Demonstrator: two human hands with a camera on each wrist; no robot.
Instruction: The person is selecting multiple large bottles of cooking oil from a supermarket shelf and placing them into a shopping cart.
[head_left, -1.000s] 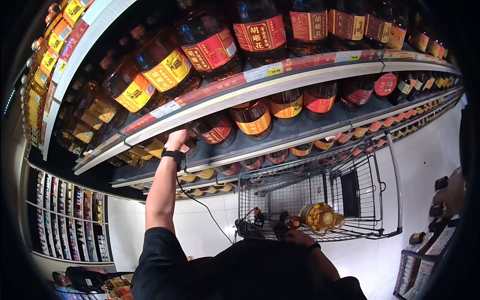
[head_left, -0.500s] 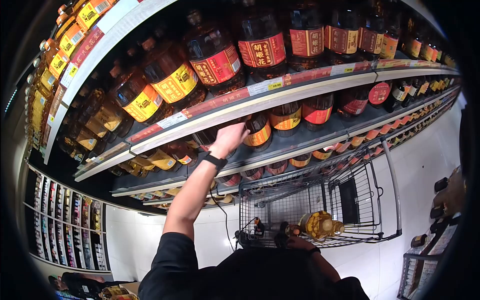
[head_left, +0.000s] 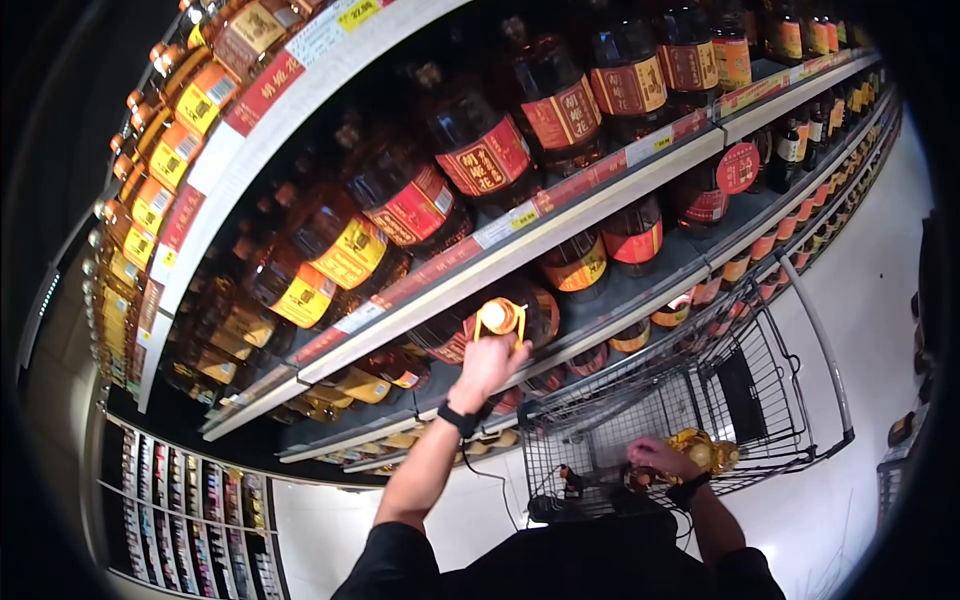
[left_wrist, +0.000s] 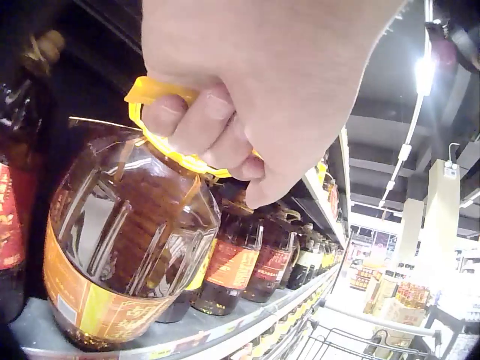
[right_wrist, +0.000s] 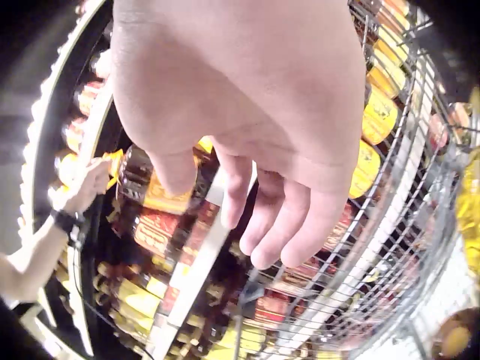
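Left hand (left_wrist: 285,75), grip curled round the yellow plastic handle (left_wrist: 148,91) of a clear amber oil bottle (left_wrist: 127,247) on the grey shelf (left_wrist: 41,330); right hand (right_wrist: 247,112), grip loosely spread, above the black wire cart (head_left: 765,385).

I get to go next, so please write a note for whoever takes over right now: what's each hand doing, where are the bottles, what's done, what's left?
Left hand grips the yellow handle of an oil bottle standing on the shelf.
Right hand hangs relaxed, holding nothing, at the cart.
Done: a golden bottle lies in the cart.
Left: probably lift the gripped bottle off and set it in the cart.
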